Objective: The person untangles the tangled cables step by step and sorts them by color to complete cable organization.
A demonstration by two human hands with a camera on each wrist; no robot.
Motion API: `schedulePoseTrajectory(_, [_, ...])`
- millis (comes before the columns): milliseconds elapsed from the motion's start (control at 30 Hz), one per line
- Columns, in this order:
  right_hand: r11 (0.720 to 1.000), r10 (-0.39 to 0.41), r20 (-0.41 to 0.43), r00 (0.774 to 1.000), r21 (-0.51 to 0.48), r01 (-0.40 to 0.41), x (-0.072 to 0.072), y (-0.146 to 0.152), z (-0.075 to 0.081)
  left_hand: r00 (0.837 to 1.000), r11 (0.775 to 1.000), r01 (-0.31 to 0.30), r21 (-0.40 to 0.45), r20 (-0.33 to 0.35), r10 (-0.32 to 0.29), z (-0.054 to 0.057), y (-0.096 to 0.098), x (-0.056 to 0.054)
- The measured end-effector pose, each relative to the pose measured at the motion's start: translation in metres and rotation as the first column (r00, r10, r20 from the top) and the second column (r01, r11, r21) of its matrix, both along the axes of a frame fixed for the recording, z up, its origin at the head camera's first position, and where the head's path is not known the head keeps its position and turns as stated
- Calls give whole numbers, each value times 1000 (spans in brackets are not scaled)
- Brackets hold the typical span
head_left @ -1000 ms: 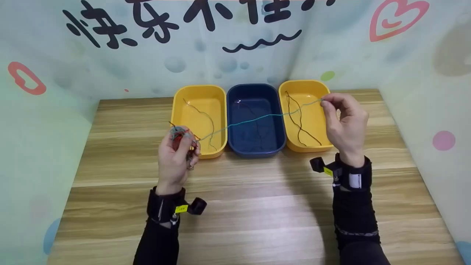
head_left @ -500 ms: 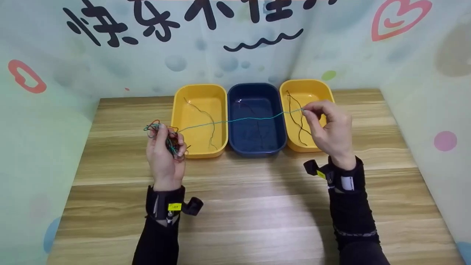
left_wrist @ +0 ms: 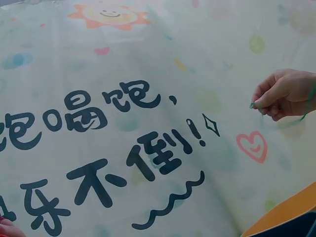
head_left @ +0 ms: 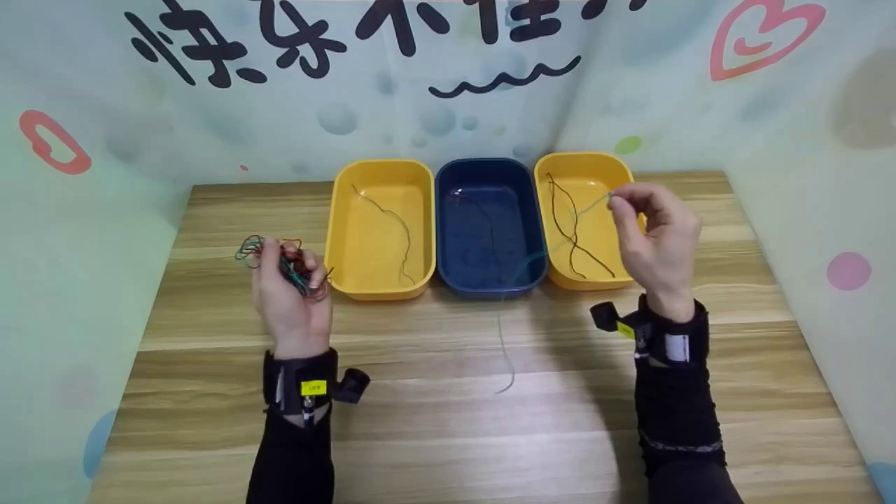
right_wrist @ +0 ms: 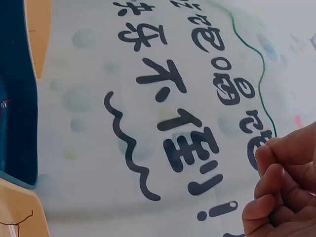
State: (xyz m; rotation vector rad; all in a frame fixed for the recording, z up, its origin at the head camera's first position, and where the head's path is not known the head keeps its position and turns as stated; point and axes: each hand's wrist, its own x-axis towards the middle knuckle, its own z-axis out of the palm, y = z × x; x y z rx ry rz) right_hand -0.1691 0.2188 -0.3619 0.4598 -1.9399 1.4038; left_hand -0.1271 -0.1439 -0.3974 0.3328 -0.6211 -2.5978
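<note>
My left hand point(head_left: 292, 308) holds a tangled bundle of strings point(head_left: 295, 271) in red, green and dark colours, left of the left yellow bin point(head_left: 339, 231). Loops stick out past the thumb. Over the right yellow bin point(head_left: 542, 231), my right hand point(head_left: 663, 245) pinches one thin green string point(head_left: 595, 204) between thumb and fingertips. Its tail is blurred across the blue bin and the table in front. In the right wrist view the green string point(right_wrist: 263, 64) runs wavy from the fingertips. The left wrist view catches only a sliver of the left hand at its lower left corner.
Three bins stand side by side against the printed backdrop point(head_left: 392, 119). Dark strings point(head_left: 575, 241) lie in the right yellow one, a thin brownish string point(head_left: 402, 220) in the left, and a faint dark string point(head_left: 492, 227) in the blue bin point(head_left: 442, 231). Wooden table point(head_left: 434, 434) underneath.
The green string stretched between both hands and now hangs from the right hand alone, free of the bundle. The left hand moved left with the bundle; the right went left, then back right.
</note>
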Motion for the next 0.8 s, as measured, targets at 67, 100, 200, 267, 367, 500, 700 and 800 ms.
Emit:
schedulePoseTrajectory(67, [999,-16,12,1000,-46,16,-1,3,1,1000,1000,5,11,-8,-5,0,-2,0])
schedulePoseTrajectory(100, [998,-23,17,1000,-66,24,-1,5,1,1000,1000,9,10,-11,-9,0,-2,0])
schedulePoseTrajectory(200, [992,-52,21,998,-113,54,-3,7,2,1000,1000,16,1,-25,-16,-1,-2,0])
schedulePoseTrajectory(267, [986,-63,22,998,-155,65,-4,8,2,999,1000,10,-16,-37,-10,-1,-2,0])
schedulePoseTrajectory(367, [978,-83,33,996,-192,87,-4,8,3,998,998,-14,-54,-66,10,-1,-1,1])
schedulePoseTrajectory(500, [974,-98,56,994,-202,107,-6,8,3,994,990,-58,-128,-95,46,-1,0,2])
schedulePoseTrajectory(700, [965,-130,86,988,-219,146,-14,7,-1,992,980,-87,-182,-110,67,2,1,3])
schedulePoseTrajectory(800, [954,-134,102,986,-257,156,-19,4,-5,991,974,-95,-204,-116,72,2,2,4])
